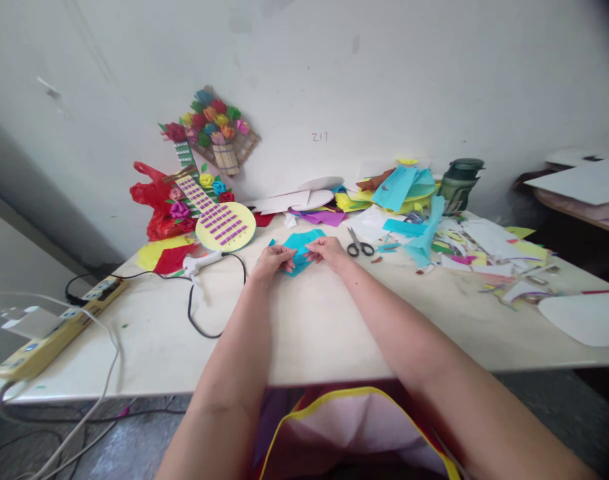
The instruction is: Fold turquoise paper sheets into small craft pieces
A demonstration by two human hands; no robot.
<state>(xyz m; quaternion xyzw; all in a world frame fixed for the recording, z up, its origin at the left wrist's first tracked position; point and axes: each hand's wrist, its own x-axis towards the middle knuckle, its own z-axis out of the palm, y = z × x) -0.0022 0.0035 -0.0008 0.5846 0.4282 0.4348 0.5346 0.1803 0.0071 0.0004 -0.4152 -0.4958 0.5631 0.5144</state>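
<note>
A soft turquoise sheet of crepe-like paper (pixel 304 241) is held over the white tabletop (pixel 329 333), just to the left of the black-handled metal scissors (pixel 357 242). The person's left hand (pixel 277 259) has thumb and fingertips drawn together on the sheet's left part, on the side away from the scissors. The right hand (pixel 324 252), just beside the scissors, pinches the sheet's right part between thumb and bent forefinger, so a short span of paper lies between the two grips. The picture is soft around the fingertips, so I cannot tell whether the sheet is one layer or folded, or whether its lower edge touches the tabletop.

The sheet should weigh next to nothing and have little stiffness of its own, so it would likely droop wherever it is not supported. It looks dry and slightly grainy rather than slippery; a light pinch ought to keep it from sliding. A sharp pull would probably tear it or leave it stretched, and hard squeezing would crease it. The best hold seems to be near the opposite edges, with the flat pads of thumb and forefinger.

Right of the scissors lies a longer crumpled turquoise paper strip (pixel 425 239), apparently just as limp; farther left of them sits a white glue gun (pixel 203 261) with a black cord.
</note>
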